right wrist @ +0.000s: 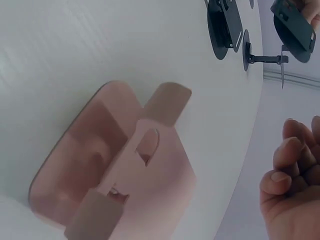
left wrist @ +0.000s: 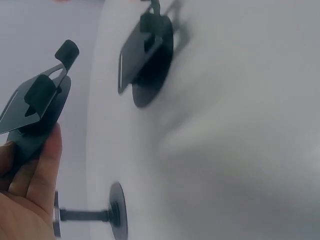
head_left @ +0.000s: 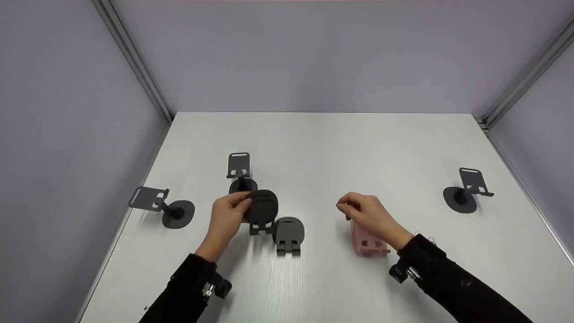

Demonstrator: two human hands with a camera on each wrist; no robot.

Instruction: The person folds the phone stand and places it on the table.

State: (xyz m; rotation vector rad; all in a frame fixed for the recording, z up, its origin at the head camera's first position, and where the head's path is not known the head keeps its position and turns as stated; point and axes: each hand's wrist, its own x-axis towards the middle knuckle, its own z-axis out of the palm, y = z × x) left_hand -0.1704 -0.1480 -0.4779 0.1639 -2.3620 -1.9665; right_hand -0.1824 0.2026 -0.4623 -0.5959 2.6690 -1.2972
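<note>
Dark folded phone stand [head_left: 263,205]: held above the desk [head_left: 314,287], gripped at its edge between thumb and fingers of the left hand [head_left: 226,217]. Its two hooked lips are shown plainly by the left wrist view; mainly its round base is presented in the head view. Pink phone stand [right wrist: 160,182]: set on the desk, partly covered by the right hand [head_left: 370,215] in the head view; its two lips are revealed by the right wrist view. Right fingers: loosely curled, narrowly spaced, nothing held. Upright dark stand [head_left: 473,180], far right: seen in the head view only.
</note>
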